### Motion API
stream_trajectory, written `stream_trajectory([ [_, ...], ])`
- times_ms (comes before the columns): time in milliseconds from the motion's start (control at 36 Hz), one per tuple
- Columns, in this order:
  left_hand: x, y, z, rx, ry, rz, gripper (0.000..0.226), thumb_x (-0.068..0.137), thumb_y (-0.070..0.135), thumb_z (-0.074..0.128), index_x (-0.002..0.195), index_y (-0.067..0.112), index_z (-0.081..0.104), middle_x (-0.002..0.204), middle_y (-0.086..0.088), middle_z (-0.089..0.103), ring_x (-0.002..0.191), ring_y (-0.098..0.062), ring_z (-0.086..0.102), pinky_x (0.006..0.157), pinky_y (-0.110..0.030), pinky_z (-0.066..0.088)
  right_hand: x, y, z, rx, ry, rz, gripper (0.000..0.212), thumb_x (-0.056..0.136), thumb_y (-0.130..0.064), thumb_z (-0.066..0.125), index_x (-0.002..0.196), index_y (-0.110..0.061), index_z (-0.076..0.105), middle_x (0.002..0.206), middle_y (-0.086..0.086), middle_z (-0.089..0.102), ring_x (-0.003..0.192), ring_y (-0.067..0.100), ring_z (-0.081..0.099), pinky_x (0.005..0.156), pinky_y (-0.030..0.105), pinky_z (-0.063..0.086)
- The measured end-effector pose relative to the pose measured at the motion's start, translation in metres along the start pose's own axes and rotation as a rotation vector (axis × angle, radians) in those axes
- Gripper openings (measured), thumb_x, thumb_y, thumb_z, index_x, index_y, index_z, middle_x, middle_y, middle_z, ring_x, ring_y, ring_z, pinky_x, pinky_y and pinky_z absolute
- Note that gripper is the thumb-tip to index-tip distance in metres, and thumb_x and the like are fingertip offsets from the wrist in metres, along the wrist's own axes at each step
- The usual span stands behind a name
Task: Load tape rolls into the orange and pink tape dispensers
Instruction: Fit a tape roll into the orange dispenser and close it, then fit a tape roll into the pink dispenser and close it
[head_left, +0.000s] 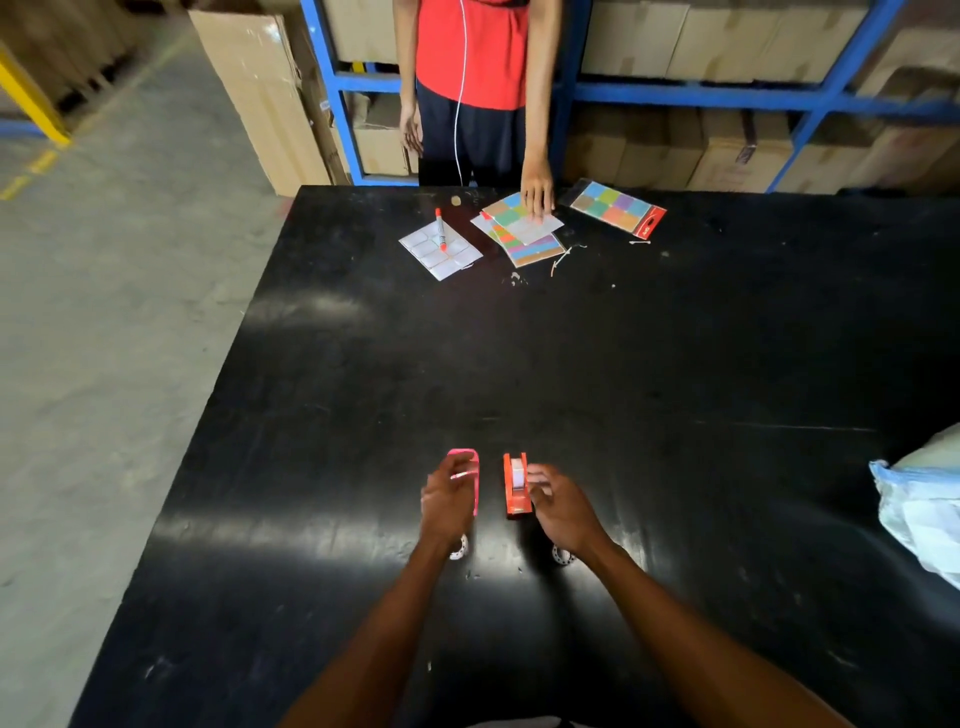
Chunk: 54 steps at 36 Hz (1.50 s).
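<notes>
The pink tape dispenser (470, 480) stands on the black table (675, 364) near its front. My left hand (445, 506) wraps it from the left, fingers across its side. Just to its right stands the orange tape dispenser (517, 491) with a white tape roll (518, 470) seated in it. My right hand (560, 506) touches its right side with thumb and blurred fingertips. Two small tape rolls lie flat on the table, one (460, 548) under my left wrist and another (563, 557) under my right wrist, both partly hidden.
Across the table a person in a red top rests a hand (537, 195) on coloured sticky-note sheets (524, 228). A red marker (440, 228) lies on a white sheet, and a coloured packet (615, 208) sits further right. A plastic bag (924, 509) sits at the right edge.
</notes>
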<state>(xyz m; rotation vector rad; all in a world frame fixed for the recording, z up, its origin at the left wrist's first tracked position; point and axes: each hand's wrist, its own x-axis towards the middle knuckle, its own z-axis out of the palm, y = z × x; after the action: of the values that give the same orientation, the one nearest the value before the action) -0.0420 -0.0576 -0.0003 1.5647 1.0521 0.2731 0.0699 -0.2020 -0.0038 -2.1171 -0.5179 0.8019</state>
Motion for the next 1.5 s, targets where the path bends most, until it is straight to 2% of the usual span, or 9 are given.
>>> stream_trajectory([
  [194,0.015,-0.017,-0.05,0.053,-0.034,0.019,0.043,0.081,-0.013,0.063,0.122,0.0,0.058,0.115,-0.02,0.066,0.109,-0.032,0.064,0.095,-0.034,0.054,-0.008,-0.007,0.008,-0.058,0.016,-0.039,0.018,0.095,-0.02,0.053,0.108,-0.021,0.064,0.106,-0.002,0.07,0.096,0.013,0.067,0.089,0.033,0.054],
  [250,0.019,-0.028,-0.064,0.146,-0.082,0.026,0.051,0.081,-0.013,0.067,0.128,0.003,0.055,0.128,-0.021,0.062,0.12,-0.035,0.06,0.105,-0.048,0.049,-0.011,-0.015,0.009,-0.08,0.005,-0.058,0.017,0.095,-0.018,0.054,0.107,-0.021,0.066,0.104,-0.004,0.068,0.092,0.011,0.066,0.084,0.025,0.051],
  [333,0.019,-0.036,-0.08,0.288,-0.164,0.027,0.062,0.08,-0.003,0.074,0.136,0.011,0.052,0.137,-0.012,0.058,0.127,-0.028,0.057,0.109,-0.045,0.046,-0.012,-0.022,0.013,-0.111,0.004,-0.101,0.018,0.094,-0.014,0.054,0.106,-0.015,0.068,0.099,-0.006,0.066,0.084,0.006,0.063,0.076,0.015,0.046],
  [472,0.015,-0.029,-0.082,0.391,-0.271,0.049,0.074,0.077,0.005,0.08,0.143,0.014,0.046,0.141,-0.011,0.055,0.13,-0.025,0.054,0.11,-0.036,0.044,-0.006,-0.032,0.02,-0.165,0.004,-0.172,0.022,0.088,-0.006,0.056,0.105,-0.011,0.069,0.1,0.004,0.069,0.088,0.015,0.064,0.085,0.031,0.053],
  [778,0.039,-0.025,-0.066,0.413,-0.44,0.214,0.1,0.058,0.014,0.094,0.145,0.016,0.044,0.139,0.002,0.053,0.125,-0.01,0.051,0.109,-0.026,0.04,0.015,-0.048,0.047,-0.407,-0.122,-0.161,0.039,0.085,-0.018,0.063,0.124,-0.021,0.059,0.123,0.006,0.059,0.116,0.023,0.055,0.101,0.038,0.047],
  [917,0.061,-0.042,-0.063,0.577,-0.454,0.275,0.125,0.043,0.056,0.088,0.151,0.03,0.031,0.15,0.007,0.046,0.14,-0.021,0.038,0.116,-0.035,0.031,0.019,-0.056,0.061,-0.483,-0.119,-0.13,0.041,0.09,-0.02,0.06,0.13,-0.023,0.054,0.126,0.01,0.056,0.117,0.027,0.054,0.1,0.039,0.045],
  [1028,0.069,-0.045,-0.058,0.642,-0.465,0.303,0.123,0.045,0.066,0.082,0.151,0.037,0.026,0.148,0.009,0.044,0.14,-0.02,0.034,0.112,-0.028,0.023,0.023,-0.057,0.071,-0.519,-0.105,-0.077,0.044,0.089,-0.022,0.06,0.132,-0.025,0.051,0.126,0.008,0.054,0.114,0.029,0.056,0.098,0.04,0.048],
  [1194,0.067,-0.037,-0.063,0.694,-0.47,0.307,0.112,0.052,0.066,0.079,0.147,0.049,0.021,0.149,0.01,0.036,0.135,-0.024,0.028,0.107,-0.055,0.038,0.026,-0.058,0.078,-0.595,-0.09,-0.071,0.048,0.091,-0.026,0.055,0.138,-0.028,0.046,0.125,0.011,0.055,0.113,0.031,0.055,0.095,0.042,0.05],
  [1500,0.066,-0.032,-0.068,0.693,-0.472,0.263,0.107,0.057,0.059,0.082,0.147,0.047,0.026,0.153,0.011,0.029,0.138,-0.024,0.024,0.105,-0.054,0.032,0.046,-0.068,0.081,-0.716,-0.131,-0.052,0.046,0.085,-0.032,0.058,0.131,-0.026,0.053,0.12,0.01,0.05,0.107,0.034,0.058,0.089,0.045,0.052],
])
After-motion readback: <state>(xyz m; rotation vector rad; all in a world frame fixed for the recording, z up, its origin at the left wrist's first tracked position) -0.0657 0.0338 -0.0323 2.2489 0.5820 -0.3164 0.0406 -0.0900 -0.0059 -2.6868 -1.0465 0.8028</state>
